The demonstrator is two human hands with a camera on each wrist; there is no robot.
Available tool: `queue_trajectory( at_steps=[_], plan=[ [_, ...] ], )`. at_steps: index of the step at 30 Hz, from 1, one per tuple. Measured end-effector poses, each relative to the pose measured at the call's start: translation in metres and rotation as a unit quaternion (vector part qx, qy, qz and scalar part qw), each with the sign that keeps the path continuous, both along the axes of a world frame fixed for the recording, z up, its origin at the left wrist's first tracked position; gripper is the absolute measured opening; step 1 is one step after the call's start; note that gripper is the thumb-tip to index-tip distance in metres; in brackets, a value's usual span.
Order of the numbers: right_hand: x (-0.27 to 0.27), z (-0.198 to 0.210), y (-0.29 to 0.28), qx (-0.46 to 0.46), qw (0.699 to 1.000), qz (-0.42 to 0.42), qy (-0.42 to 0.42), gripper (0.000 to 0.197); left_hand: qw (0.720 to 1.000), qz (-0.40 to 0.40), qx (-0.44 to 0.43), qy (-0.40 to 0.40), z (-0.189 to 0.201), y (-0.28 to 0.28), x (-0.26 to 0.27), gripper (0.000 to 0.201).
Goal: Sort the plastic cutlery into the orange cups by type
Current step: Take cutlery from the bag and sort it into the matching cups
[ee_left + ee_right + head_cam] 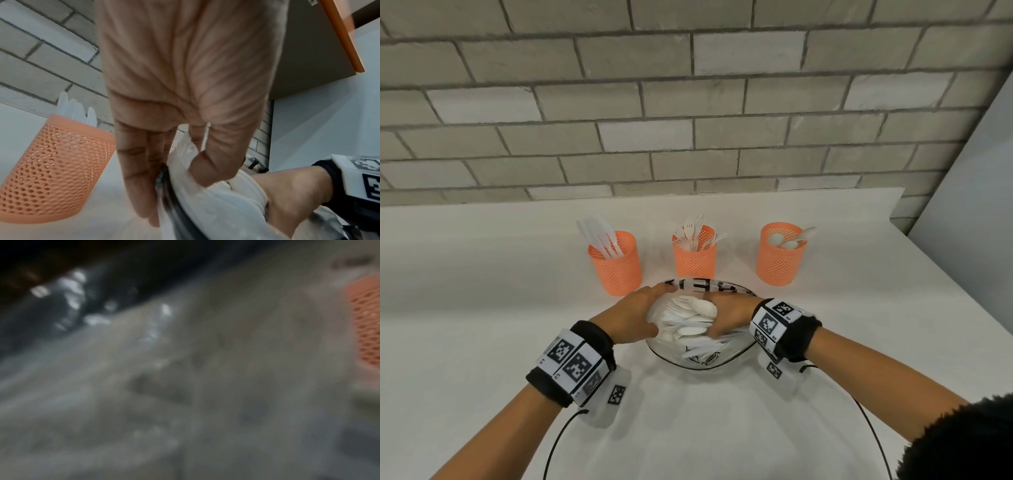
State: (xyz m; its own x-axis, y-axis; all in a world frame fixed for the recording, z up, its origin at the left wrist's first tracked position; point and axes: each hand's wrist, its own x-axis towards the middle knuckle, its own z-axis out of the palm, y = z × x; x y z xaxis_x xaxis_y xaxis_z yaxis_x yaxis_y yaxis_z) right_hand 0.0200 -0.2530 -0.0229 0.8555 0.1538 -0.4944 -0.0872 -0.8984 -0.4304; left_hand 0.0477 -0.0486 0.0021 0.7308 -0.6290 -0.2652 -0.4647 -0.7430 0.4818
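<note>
A clear glass bowl with a dark rim (736, 354) sits on the white table (482, 308) near the person, heaped with white plastic cutlery (690, 322); the spoons on top lie roughly flat, their long axes running left to right with the oval bowls toward the right. Behind it stand three orange perforated cups in a row: the left cup (616, 270) holds knives upright, blades up and leaning left; the middle cup (694, 258) holds forks, tines up; the right cup (780, 262) holds spoons tilted to the right. The left hand (635, 317) reaches in palm down over the bowl's left rim, fingers extended along the outside of the glass and thumb pressed onto the cutlery inside. The right hand (729, 317) dips in from the right, fingers curled down into the pile; whether they grip a piece cannot be told. The right wrist view is blurred.
</note>
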Motion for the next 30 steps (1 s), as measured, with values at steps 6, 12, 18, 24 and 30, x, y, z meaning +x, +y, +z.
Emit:
queue_trajectory(
  at_steps=[6,12,18,24,30],
  plan=[
    [0.001,-0.004,-0.004,0.010,0.999,-0.022,-0.028,0.077,1.000,-0.005,-0.003,0.000,0.003,-0.002,0.001,0.076],
    [-0.001,-0.001,-0.006,0.023,0.999,-0.016,-0.031,0.065,1.000,-0.003,-0.008,-0.003,0.002,-0.005,0.001,0.075],
    [-0.010,0.000,-0.006,0.036,0.996,-0.007,-0.076,0.067,1.000,0.011,0.002,-0.022,0.003,-0.006,0.002,0.073],
    [-0.010,0.006,-0.005,0.010,0.998,0.012,-0.063,0.062,1.000,0.016,0.010,-0.003,0.004,-0.009,0.001,0.073],
    [-0.015,0.006,-0.003,0.010,0.993,0.029,-0.111,0.054,0.999,0.007,-0.002,0.032,0.008,-0.005,-0.002,0.071]
  ],
)
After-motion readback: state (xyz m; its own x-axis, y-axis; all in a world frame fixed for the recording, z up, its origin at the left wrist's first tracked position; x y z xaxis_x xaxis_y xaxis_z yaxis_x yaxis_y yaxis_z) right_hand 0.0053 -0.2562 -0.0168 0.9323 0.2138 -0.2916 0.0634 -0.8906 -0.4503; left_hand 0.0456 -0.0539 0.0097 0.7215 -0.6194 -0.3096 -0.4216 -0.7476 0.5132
